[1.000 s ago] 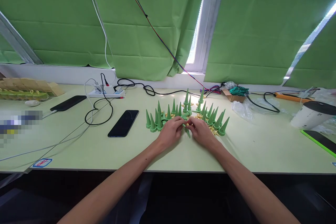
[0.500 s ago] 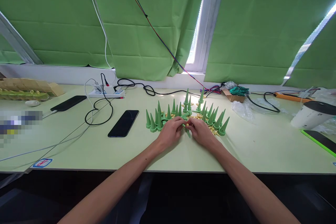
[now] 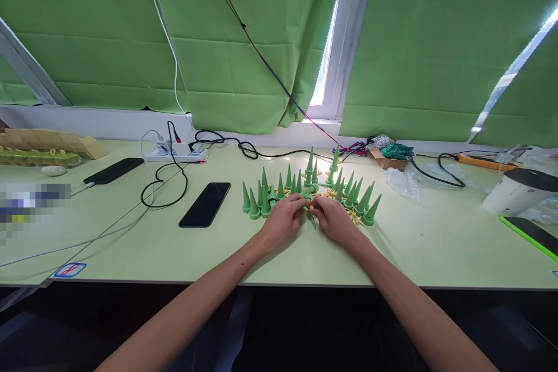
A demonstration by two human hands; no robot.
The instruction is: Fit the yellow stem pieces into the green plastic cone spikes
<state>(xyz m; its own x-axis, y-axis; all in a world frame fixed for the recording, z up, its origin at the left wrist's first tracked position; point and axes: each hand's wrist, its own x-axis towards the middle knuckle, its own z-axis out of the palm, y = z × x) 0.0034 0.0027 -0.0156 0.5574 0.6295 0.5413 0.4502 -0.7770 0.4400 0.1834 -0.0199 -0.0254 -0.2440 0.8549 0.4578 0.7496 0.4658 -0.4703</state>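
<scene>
Daylight squeezes in past the green curtains (image 3: 244,70), burning out to white in the window gap (image 3: 326,52) just right of upper centre and again in a sliver at the upper right edge. The curtains mute the rest, so the pale table (image 3: 174,256) looks evenly lit, with a brighter patch behind the green cones (image 3: 254,207). Faint shadow falls beside the right forearm (image 3: 407,293); the bottom sinks near black. Wide-angle stretch skews the cup (image 3: 514,195) at right, and coarse pixels (image 3: 35,206) mask part of the left edge.

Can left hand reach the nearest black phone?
Probably yes: the phone lies uncovered. Some green cones stand between it and the left hand, but the way around their near side looks open.
</scene>
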